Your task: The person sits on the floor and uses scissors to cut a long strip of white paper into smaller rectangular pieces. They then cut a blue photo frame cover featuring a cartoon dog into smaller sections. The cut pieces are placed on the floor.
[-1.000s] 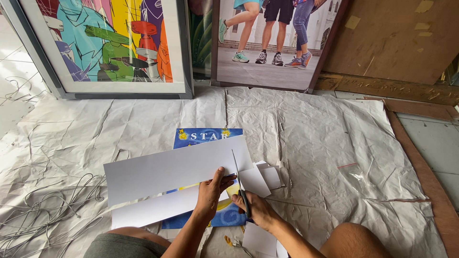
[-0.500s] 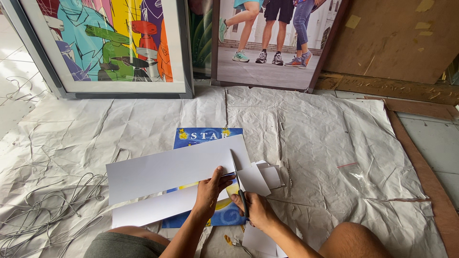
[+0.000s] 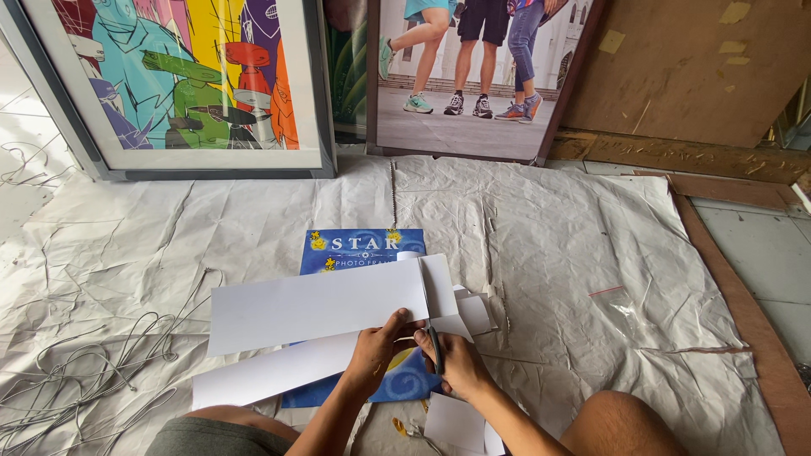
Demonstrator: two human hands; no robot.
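1. Head view, looking down: a person sits on a crumpled white sheet [image 3: 549, 253] spread over the floor. The left hand [image 3: 376, 355] pinches the lower right corner of a long white paper strip [image 3: 317, 306] near the sheet's front edge.
2. The right hand [image 3: 452, 365] is closed round what looks like scissors [image 3: 434, 344], blades at the strip's right end.
3. The paper seems light, thin and floppy, best held close beside the cut.
4. A blue printed board [image 3: 359, 249] lies beneath. White offcuts [image 3: 473, 314] sit just right; cut grey strips [image 3: 76, 380] tangle at the sheet's left edge; framed pictures [image 3: 182, 84] lean along its far edge.
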